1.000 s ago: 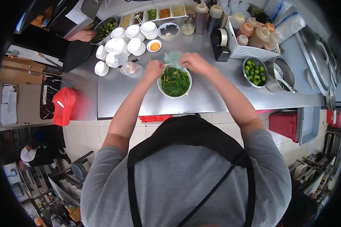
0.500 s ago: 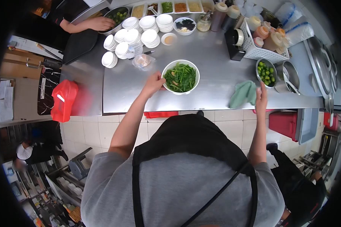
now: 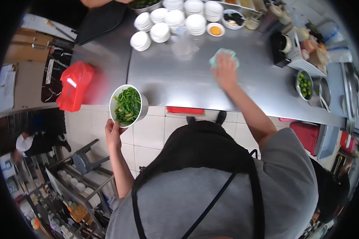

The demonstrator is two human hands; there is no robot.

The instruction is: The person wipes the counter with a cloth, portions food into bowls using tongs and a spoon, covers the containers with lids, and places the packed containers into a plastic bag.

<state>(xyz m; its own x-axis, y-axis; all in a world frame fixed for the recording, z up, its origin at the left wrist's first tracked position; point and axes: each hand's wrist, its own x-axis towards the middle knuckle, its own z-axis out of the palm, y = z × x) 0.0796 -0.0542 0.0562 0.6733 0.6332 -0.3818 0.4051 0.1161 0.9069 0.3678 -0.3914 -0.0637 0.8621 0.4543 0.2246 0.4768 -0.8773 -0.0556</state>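
Observation:
My left hand [image 3: 114,134] grips a white tub [image 3: 144,108] by its lower side, holding it up off the worktop at the front edge, a little tilted. Cooked leafy greens [image 3: 127,105] fill the tub. My right hand [image 3: 226,75] presses a pale green cloth [image 3: 228,53] onto the steel worktop [image 3: 171,77], fingers over the cloth. Above and left of that hand lies a blurred clear plastic bag [image 3: 184,48].
Stacked white dishes [image 3: 175,20] and a small orange-filled dish [image 3: 215,29] stand at the back. On the right are a metal bowl of green fruit [image 3: 304,85] and a basket of bottles [image 3: 307,65]. A red plastic object [image 3: 75,85] lies left. Another person's arm [image 3: 97,3] shows top left.
My left hand has lifted the tub of greens and brought it left and toward me. My right hand has taken the cloth and moved it left and farther back. The view has shifted.

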